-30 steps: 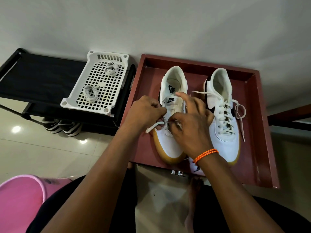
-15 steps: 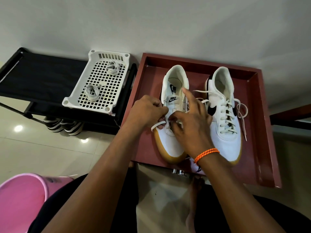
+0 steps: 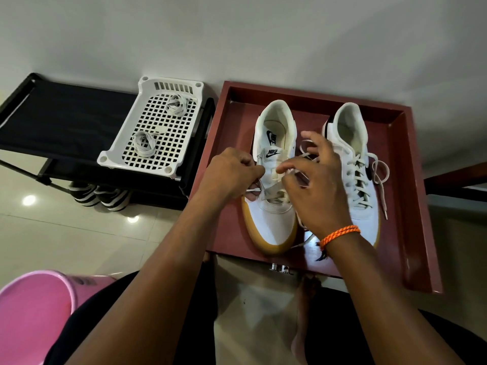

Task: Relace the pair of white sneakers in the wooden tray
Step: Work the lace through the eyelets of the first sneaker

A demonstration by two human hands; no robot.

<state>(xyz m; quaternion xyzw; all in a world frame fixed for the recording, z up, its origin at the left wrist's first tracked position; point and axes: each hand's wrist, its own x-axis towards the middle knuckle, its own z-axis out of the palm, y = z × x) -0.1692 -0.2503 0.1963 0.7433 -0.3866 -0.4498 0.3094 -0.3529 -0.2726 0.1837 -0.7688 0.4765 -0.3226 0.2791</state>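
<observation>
Two white sneakers with gum soles stand side by side in the reddish wooden tray [image 3: 411, 196]. The left sneaker [image 3: 271, 217] has a white lace [image 3: 272, 192] crossing only its lowest eyelets. My left hand [image 3: 232, 175] pinches one end of that lace at the shoe's left side. My right hand [image 3: 316, 185] pinches the other end over the tongue, with its other fingers spread. The right sneaker [image 3: 355, 143] is laced up to the top, and its loose lace ends trail to the right.
A white plastic grid basket [image 3: 126, 151] with two coiled spare laces sits on a black rack [image 3: 60, 122] left of the tray. Striped shoes [image 3: 100, 196] stand under the rack. A pink bucket [image 3: 34, 312] is at the lower left. A wall runs behind the tray.
My right hand has lifted and pulled its lace end up and to the right over the tongue, with its fingers spreading. My left hand has stayed at the shoe's left side.
</observation>
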